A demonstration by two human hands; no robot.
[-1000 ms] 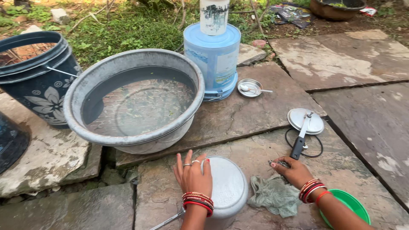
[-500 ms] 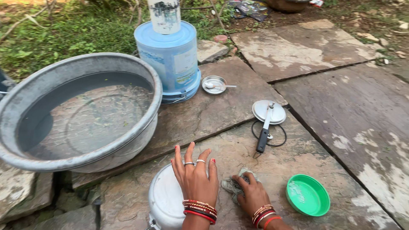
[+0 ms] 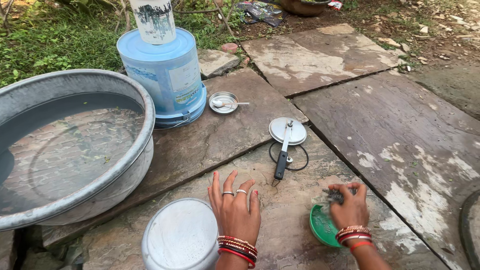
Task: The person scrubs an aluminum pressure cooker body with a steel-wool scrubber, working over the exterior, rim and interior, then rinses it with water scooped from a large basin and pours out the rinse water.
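Head view looks down on wet stone paving. The left hand [image 3: 234,212] lies flat with fingers spread, its palm on the paving and its side touching the right rim of an upturned steel pot [image 3: 181,235] at the bottom edge of the frame; it grips nothing. The right hand [image 3: 350,205] is curled closed around a dark metal scrubber [image 3: 334,194], which sticks out past the fingertips, and it hovers over or presses into a shallow green plastic dish [image 3: 321,227] lying on the paving just right of the left hand; whether the scrubber touches the dish cannot be told. Both wrists carry red and gold bangles.

Beyond the hands, near the middle of the slab, a round steel lid with a long black handle [image 3: 286,137] lies flat, with a thin black rubber ring [image 3: 295,159] looped under the handle. Farther back sits a small steel saucer with a spoon [image 3: 223,102] in it. Just left of that saucer stands an upside-down pale blue plastic bucket [image 3: 162,75], with a white paint-streaked container [image 3: 152,20] on top of it. A wide grey metal basin [image 3: 75,145] full of water fills the left side, resting on the paving's left slabs. Grass borders the far left edge, bare soil the far right.
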